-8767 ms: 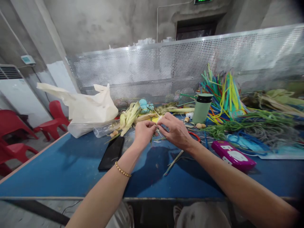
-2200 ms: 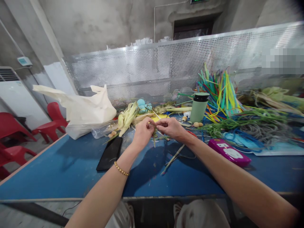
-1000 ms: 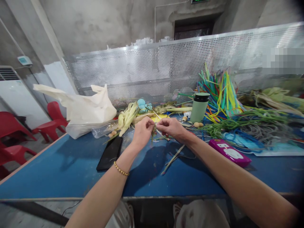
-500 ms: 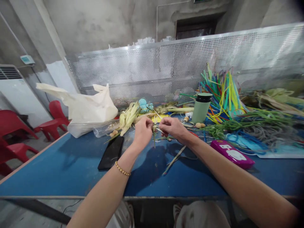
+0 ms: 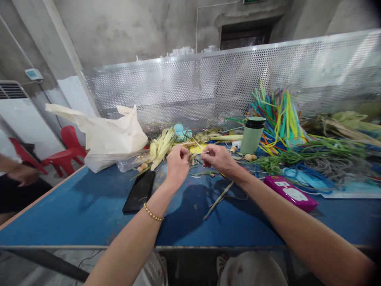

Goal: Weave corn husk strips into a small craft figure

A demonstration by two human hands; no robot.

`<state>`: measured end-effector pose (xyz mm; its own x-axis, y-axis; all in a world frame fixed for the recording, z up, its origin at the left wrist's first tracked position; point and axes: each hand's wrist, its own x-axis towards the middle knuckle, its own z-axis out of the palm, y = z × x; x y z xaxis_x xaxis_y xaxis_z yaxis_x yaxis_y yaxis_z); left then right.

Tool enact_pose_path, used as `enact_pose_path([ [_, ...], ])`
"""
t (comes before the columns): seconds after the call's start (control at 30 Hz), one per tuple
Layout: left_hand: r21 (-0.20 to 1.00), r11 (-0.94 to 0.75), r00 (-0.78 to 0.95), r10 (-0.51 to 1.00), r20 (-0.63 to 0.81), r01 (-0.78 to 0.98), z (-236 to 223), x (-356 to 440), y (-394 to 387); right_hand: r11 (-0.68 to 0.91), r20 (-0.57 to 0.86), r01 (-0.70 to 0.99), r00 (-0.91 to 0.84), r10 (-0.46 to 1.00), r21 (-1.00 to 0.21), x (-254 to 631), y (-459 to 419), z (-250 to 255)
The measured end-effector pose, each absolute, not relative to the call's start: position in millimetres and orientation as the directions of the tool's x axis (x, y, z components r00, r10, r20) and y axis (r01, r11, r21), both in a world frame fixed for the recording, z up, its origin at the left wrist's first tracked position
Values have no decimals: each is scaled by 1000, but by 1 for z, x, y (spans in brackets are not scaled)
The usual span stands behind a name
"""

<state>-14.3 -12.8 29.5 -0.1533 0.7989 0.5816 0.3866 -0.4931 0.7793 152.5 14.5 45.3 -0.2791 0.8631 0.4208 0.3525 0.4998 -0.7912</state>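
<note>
My left hand, with a gold bead bracelet at its wrist, is closed in a pinch on a small yellowish-green husk piece. My right hand sits a short way to the right, thumb and fingers pinching a thin pale strand. That strand stretches across the gap between the hands. The fine details of the piece are too small to make out. Beneath the hands lie green scraps and a dry stalk on the blue table.
Left of my hands are a black phone, a clear bottle, pale husks and a white bag. To the right stand a green tumbler, a purple box and green cords. Another person's hand shows at far left.
My hands have drawn apart, stretching the strand between them; half a second ago they were closer around the husk piece. Another person has come into view at the left edge.
</note>
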Motion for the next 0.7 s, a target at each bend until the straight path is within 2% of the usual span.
enact_pose_path([
  [0.17, 837, -488, -115, 843, 526, 249, 37, -9, -17, 543, 464, 296, -298, 834, -786, 152, 12, 46],
  [0.4, 924, -383, -60, 922, 383, 2, 40, -7, -15, 524, 450, 269, -292, 844, -808, 150, 11, 45],
  [0.6, 906, -423, -31, 905, 423, 26, 36, -8, -11, 394, 325, 140, -356, 876, -909, 152, 10, 48],
  [0.7, 884, -454, -10, 889, 458, 117, 33, -8, -10, 398, 330, 119, -376, 866, -910, 151, 10, 47],
])
